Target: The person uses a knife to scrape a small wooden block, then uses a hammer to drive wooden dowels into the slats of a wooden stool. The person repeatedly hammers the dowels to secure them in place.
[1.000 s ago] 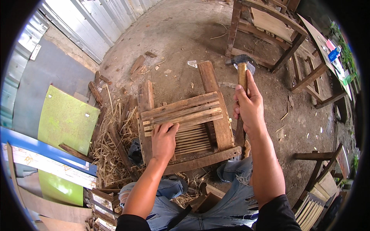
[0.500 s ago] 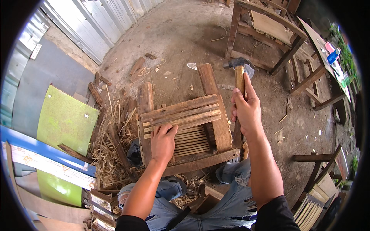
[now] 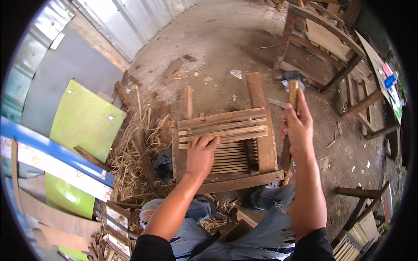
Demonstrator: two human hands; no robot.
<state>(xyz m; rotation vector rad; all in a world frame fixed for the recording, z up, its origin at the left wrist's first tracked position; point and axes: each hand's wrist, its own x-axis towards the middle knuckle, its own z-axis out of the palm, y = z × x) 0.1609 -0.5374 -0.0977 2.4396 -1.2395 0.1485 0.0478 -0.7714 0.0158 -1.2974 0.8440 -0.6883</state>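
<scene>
Between my knees lies a brown wooden chair frame (image 3: 264,150), with thin pale slats (image 3: 230,163) running across its nearer part. Several loose-looking flat wooden slats (image 3: 230,123) lie side by side across the frame. My left hand (image 3: 201,154) rests at their left end, its fingers bent over the nearest slat. My right hand (image 3: 299,130) is wrapped around the wooden handle of a claw hammer (image 3: 293,89). The hammer stands upright to the right of the frame, its dark head up and apart from the slats.
Wood shavings and scraps (image 3: 135,143) are heaped left of the frame. Green panels (image 3: 85,119) and a blue-edged board (image 3: 65,156) lean at the left, below a corrugated metal wall (image 3: 122,26). Wooden chairs (image 3: 322,41) stand at the far right; another slatted piece (image 3: 348,248) sits at the near right.
The whole scene has shifted right in the picture. The hammer has dropped slightly relative to the chair frame. My left hand keeps its place on the slats.
</scene>
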